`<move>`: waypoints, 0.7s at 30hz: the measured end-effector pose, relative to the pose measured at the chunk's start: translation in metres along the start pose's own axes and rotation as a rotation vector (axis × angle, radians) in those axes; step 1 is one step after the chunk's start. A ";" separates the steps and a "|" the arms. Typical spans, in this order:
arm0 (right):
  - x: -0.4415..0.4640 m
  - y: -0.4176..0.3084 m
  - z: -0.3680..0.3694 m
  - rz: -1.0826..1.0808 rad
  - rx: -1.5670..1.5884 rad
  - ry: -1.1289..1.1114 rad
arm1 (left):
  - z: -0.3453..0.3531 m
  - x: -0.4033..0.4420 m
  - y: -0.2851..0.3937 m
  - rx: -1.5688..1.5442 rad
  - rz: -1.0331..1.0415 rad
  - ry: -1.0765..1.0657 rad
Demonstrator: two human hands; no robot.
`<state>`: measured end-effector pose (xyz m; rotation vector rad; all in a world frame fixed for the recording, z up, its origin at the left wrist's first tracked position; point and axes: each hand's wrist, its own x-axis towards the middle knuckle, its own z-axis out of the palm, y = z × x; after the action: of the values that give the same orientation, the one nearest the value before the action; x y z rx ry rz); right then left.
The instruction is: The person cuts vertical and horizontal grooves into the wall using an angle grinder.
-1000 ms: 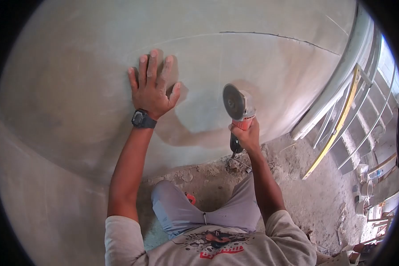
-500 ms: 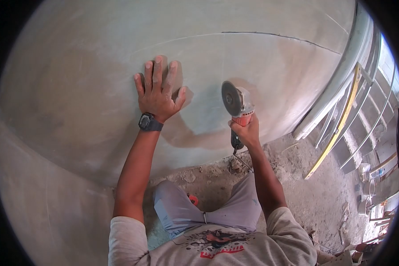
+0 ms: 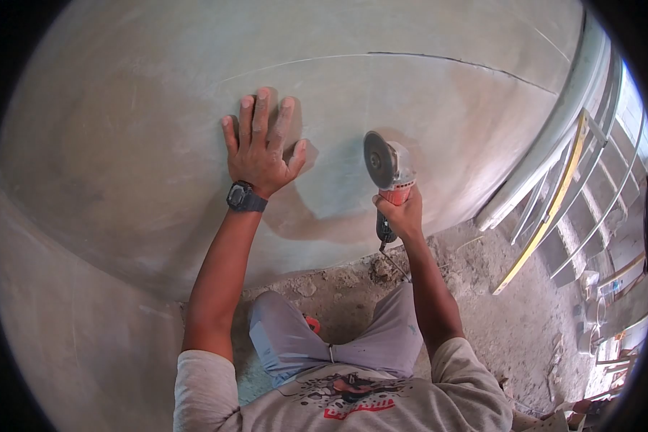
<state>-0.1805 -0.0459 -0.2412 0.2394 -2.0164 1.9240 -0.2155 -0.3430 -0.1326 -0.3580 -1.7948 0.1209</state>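
My left hand (image 3: 261, 153) lies against the plastered wall (image 3: 158, 122), its fingers spread and pointing up. A dark wristwatch (image 3: 245, 197) is strapped at that wrist. In my right hand (image 3: 405, 214) I grip an angle grinder (image 3: 394, 193) by its red and black body. The cutting disc (image 3: 379, 160) faces left at the top of the tool, in front of the wall; whether it spins I cannot tell. Above both hands a thin pale line (image 3: 295, 66) runs across the wall and continues to the right as a dark cut groove (image 3: 461, 62).
A power cord (image 3: 394, 263) hangs from the grinder down to the rubble-strewn floor (image 3: 482, 317). At the right, a yellow straightedge (image 3: 547, 216) leans beside pale metal bars. Buckets (image 3: 590, 338) stand farther right. A pale rounded edge (image 3: 547, 137) borders the wall.
Hardly anything differs. The view has shifted very slightly; my left hand stays flat on the wall and the grinder is held in about the same place.
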 end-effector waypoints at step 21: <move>0.003 0.003 0.004 -0.009 -0.066 0.045 | 0.002 0.000 0.002 -0.029 -0.012 -0.015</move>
<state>-0.1844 -0.0495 -0.2429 0.1869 -2.0416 1.8376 -0.2169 -0.3406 -0.1341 -0.3683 -1.8144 0.0892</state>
